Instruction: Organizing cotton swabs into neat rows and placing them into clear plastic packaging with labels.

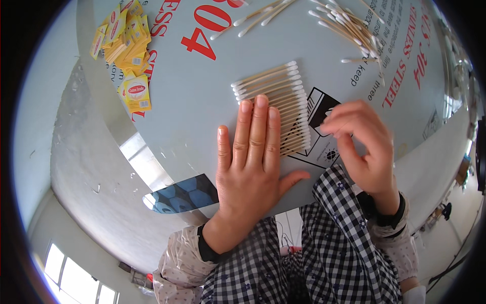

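A row of cotton swabs (292,117) lies side by side on the grey table top, their white tips lined up along the right. My left hand (248,172) rests flat, its fingers stretched over the left ends of the row and its thumb out to the side. Just right of the swabs, my right hand (369,147) is raised with bent fingers, thumb and forefinger close together. Its fingertips are a little blurred, and what they hold, if anything, cannot be made out.
Loose swabs (263,15) lie at the far middle, with a bigger scattered heap of swabs (352,30) to the far right. Small yellow printed packets (134,50) are piled at the far left. A blue patterned piece (182,196) sits at the near left edge.
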The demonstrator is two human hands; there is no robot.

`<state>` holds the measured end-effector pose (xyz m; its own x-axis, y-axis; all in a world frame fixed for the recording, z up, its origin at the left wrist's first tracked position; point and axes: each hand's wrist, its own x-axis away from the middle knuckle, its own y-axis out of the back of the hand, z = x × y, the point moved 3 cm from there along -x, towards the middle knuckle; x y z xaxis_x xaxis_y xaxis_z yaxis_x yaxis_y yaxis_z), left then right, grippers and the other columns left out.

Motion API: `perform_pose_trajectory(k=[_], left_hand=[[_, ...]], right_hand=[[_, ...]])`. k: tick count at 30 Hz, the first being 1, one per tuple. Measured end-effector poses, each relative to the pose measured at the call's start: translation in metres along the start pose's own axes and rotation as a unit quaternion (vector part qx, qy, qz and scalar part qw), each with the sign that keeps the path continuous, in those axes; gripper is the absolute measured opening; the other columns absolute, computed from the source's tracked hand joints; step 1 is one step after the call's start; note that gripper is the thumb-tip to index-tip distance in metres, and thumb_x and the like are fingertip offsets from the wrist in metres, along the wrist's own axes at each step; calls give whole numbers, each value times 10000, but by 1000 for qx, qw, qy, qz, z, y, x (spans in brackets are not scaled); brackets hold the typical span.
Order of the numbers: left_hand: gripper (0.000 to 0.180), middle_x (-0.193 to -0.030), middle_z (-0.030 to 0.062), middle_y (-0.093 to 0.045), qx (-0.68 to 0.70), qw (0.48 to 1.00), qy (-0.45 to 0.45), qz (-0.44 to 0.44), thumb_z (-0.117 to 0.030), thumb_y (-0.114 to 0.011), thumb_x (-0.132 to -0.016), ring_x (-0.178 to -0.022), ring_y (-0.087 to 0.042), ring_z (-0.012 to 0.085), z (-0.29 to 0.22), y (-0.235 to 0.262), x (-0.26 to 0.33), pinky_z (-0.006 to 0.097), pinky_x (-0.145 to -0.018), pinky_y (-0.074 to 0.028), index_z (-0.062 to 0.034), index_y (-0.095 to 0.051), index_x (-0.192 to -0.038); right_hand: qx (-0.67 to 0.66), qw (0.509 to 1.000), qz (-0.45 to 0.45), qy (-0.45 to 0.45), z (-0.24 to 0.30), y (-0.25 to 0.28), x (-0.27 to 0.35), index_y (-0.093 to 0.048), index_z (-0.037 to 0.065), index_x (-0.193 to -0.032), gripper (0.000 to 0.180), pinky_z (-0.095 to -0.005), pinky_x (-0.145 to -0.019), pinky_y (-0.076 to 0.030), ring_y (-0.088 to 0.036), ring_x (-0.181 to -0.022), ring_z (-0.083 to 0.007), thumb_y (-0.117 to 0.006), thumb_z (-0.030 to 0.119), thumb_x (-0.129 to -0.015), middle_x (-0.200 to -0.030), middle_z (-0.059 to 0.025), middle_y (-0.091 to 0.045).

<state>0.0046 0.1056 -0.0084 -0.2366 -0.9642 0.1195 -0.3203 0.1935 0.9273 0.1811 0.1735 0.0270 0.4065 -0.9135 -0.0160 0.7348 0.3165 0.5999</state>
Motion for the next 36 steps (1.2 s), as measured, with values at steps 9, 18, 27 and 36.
perform_pose_trajectory(k=[9,18,27,36], left_hand=[[1021,-1588,176,-312,8,1000,0,-1,-666,-555,-765,-1490,-260,325,-2,1,-2,547,-1205,-97,25,-360,-1491],[1030,-1591,174,-307,8,1000,-1,-6,-666,-558,-758,-1492,-256,324,2,4,0,552,-1203,-99,25,-354,-1495],[1101,-1581,239,-279,10,1000,-17,2,-711,-570,-782,-1487,-231,388,3,3,1,572,-1192,-109,55,-274,-1514],[1088,-1577,231,-292,8,1000,-13,0,-720,-548,-792,-1484,-242,382,-1,3,-1,571,-1192,-109,57,-290,-1508]], right_hand=[[41,998,43,20,3,-6,13,-692,50,-883,258,-335,-697,-491,-601,-791,-231,-640,-101,-681,-917,-62,-605],[69,994,71,53,10,-7,12,-704,55,-917,267,-333,-689,-486,-590,-778,-225,-664,-81,-691,-930,-68,-599],[43,998,45,20,7,-9,10,-706,42,-932,276,-318,-688,-488,-588,-784,-228,-639,-110,-711,-949,-82,-598],[37,998,39,26,7,-6,1,-709,24,-964,275,-283,-652,-499,-610,-742,-199,-611,-133,-760,-973,-101,-589]])
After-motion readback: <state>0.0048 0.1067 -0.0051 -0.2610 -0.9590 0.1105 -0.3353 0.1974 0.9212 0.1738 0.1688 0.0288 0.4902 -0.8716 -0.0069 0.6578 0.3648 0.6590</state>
